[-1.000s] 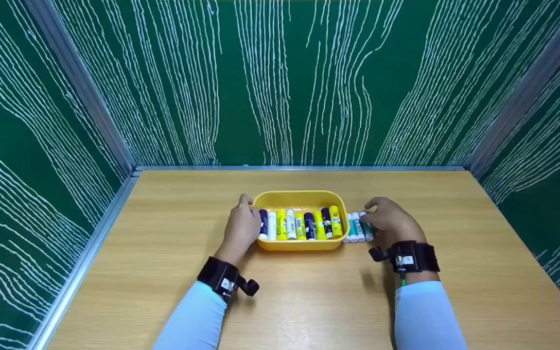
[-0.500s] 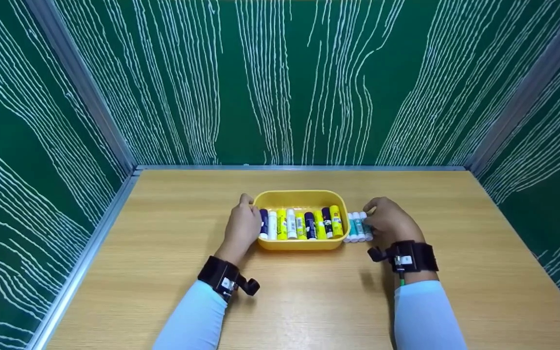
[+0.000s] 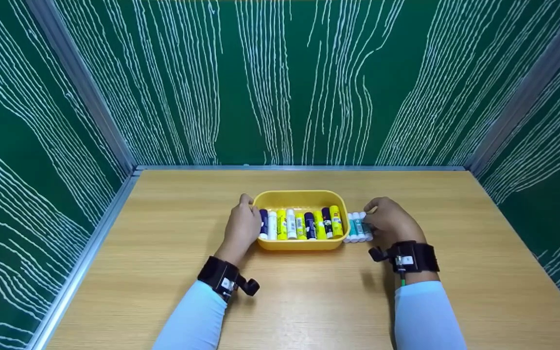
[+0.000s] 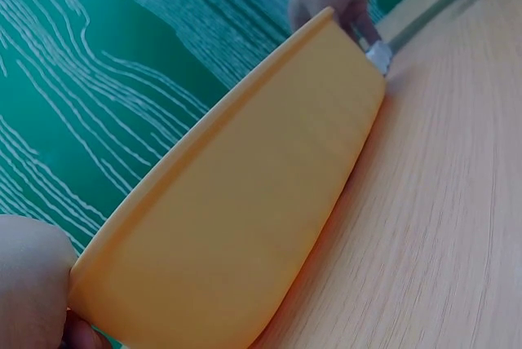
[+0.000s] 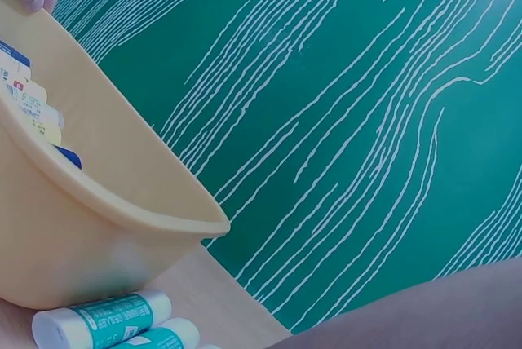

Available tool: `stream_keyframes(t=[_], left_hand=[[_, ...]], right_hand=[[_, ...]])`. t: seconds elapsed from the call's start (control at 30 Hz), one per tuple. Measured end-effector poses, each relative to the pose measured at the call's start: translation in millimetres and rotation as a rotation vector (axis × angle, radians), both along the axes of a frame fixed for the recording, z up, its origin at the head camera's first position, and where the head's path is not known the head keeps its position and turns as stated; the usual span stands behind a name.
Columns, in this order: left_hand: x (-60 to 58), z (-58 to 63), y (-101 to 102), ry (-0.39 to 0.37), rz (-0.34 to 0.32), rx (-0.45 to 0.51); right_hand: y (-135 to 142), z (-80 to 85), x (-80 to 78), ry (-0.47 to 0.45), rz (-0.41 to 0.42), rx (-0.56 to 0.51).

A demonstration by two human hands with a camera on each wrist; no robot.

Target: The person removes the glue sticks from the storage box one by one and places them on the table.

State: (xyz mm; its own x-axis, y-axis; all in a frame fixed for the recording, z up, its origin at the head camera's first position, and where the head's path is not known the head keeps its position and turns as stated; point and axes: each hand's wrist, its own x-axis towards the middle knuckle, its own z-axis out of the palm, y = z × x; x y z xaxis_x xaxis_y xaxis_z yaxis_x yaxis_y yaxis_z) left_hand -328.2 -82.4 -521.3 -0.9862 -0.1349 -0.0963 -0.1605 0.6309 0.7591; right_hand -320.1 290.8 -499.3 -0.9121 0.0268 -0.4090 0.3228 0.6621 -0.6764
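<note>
Gripping the left end of the yellow plastic tub, the left hand has its fingers curled round the rim; the right hand is bent over the white-and-teal glue sticks with fingers partly curled, its fingertips at their far ends, though whether it pinches one I cannot tell. The tub sits on the counter, with a row of yellow, white and dark-blue glue sticks lying inside; the teal ones lie side by side on the wood just beyond its right end. I expect the tub to be light and fairly stiff, its thin walls flexing a little under a squeeze, so the rolled rim at either end is the surest hold. Each glue stick should be light, hard and hardly fragile, but smooth and ready to roll; a thumb-and-finger pinch across the middle of the barrel suits it better than a pull on the cap. Against the frame from a second earlier, almost nothing differs: tub, sticks and both hands keep their places, with at most a slight shift in the right hand
</note>
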Motion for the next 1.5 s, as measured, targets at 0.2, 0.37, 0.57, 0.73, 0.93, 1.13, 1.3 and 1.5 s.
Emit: stream_keyframes(t=[0.2, 0.37, 0.57, 0.73, 0.93, 1.13, 1.3, 1.5], left_hand=[[-0.3, 0.7, 0.2, -0.023, 0.006, 0.015], [-0.1, 0.9, -0.1, -0.016, 0.005, 0.02], [-0.2, 0.6, 0.0, -0.015, 0.004, 0.023], [-0.7, 0.2, 0.0, -0.023, 0.005, 0.027], [-0.7, -1.6, -1.7, 0.023, -0.015, -0.006], [-0.6, -0.7, -1.4, 0.011, -0.016, -0.006], [-1.1, -1.0, -1.3, 0.01, -0.012, -0.006], [-1.2, -1.1, -1.0, 0.012, -0.011, -0.003]], right_hand=[[1.3, 0.5, -0.6, -0.038, -0.046, -0.034], [2.3, 1.8, 1.2, -0.051, -0.07, -0.055], [2.2, 0.1, 0.7, -0.051, -0.07, -0.118], [1.8, -2.1, -1.3, -0.031, -0.043, -0.078], [1.8, -0.3, -2.0, -0.009, -0.01, -0.012], [2.6, 1.7, -1.8, -0.002, -0.001, 0.009], [4.2, 3.4, -1.7, 0.0, -0.001, 0.023], [5.7, 6.1, -1.6, -0.014, -0.017, 0.028]])
